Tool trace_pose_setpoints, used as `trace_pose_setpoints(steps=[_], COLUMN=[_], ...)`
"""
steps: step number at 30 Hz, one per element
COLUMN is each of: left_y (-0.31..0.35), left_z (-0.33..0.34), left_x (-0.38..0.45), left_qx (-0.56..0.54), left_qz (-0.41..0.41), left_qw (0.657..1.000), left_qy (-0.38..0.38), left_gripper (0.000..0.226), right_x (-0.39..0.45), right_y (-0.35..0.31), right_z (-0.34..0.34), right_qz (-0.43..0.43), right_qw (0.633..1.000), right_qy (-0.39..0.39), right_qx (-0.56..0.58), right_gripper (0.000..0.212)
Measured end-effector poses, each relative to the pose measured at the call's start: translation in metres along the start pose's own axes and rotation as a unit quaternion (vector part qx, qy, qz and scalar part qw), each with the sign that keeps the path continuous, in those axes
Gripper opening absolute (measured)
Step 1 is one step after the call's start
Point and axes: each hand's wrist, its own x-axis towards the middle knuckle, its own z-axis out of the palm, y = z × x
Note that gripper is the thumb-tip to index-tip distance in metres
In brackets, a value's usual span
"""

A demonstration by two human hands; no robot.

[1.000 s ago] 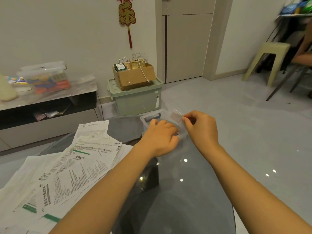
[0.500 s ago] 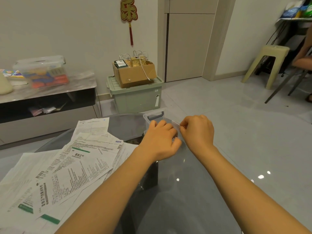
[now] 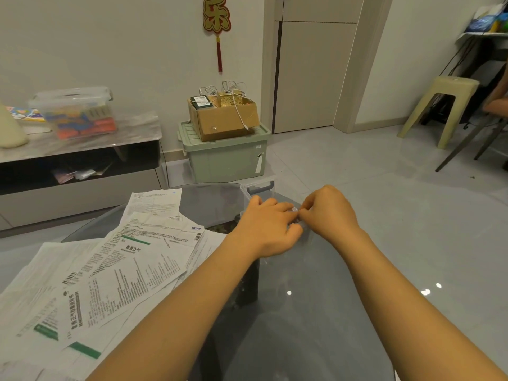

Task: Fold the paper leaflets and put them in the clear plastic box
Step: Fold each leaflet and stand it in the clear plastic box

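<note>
Head view: both hands are seen over the clear plastic box (image 3: pixel 257 188), which sits at the far edge of the dark glass table (image 3: pixel 302 312), w/ its grey handle turned away from the person. The left hand (image 3: pixel 268 226) is laid on top of the box, fingers curled over its near rim; the right hand (image 3: pixel 330 213) is held just beside it, fingertips bunched as if pinching sth at the rim. What is pinched can't be told: poss. a latch, lid edge or a small folded slip.

Progress is judged early. The paper leaflets (image 3: pixel 115 270) are spread in a loose overlapping pile on the table's left side, approx. all flat and unfolded; none is held by either hand. No folded leaflet can be confirmed inside the box. Folding and loading of the pile is judged still left.

Hard to make out: the box walls are transparent and mostly covered by the hands, so contents, lid state and exact outline aren't readable. The pile's lower-left part is cut off by the frame edge, so the leaflet count can't be given.
</note>
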Motion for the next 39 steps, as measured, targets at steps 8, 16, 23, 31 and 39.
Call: trace_pose_setpoints(steps=[8,16,23,31,39], left_y=[0.003,0.006,0.016,0.035,0.043], left_z=[-0.006,-0.018,-0.033,-0.043,-0.022], left_x=[0.009,-0.015,-0.082,-0.178,-0.24], left_qx=[0.051,0.004,-0.05,-0.045,0.035], left_qz=[-0.017,-0.055,-0.108,-0.243,-0.304], left_qw=[0.996,0.998,0.991,0.969,0.937], left_qy=[-0.074,0.002,0.069,-0.026,-0.17], left_gripper=[0.048,0.066,0.071,0.063,0.044], right_x=[-0.013,-0.029,-0.068,-0.12,-0.147], right_y=[0.013,0.023,-0.003,-0.036,-0.031], right_z=[-0.003,-0.001,-0.002,0.012,0.037], right_qz=[0.008,-0.044,-0.163,-0.281,-0.335], right_qw=[0.982,0.983,0.973,0.952,0.934], right_qy=[0.062,0.081,0.054,-0.039,-0.12], right_qx=[0.176,0.158,0.156,0.111,0.043], right_gripper=[0.023,0.029,0.026,0.031,0.034])
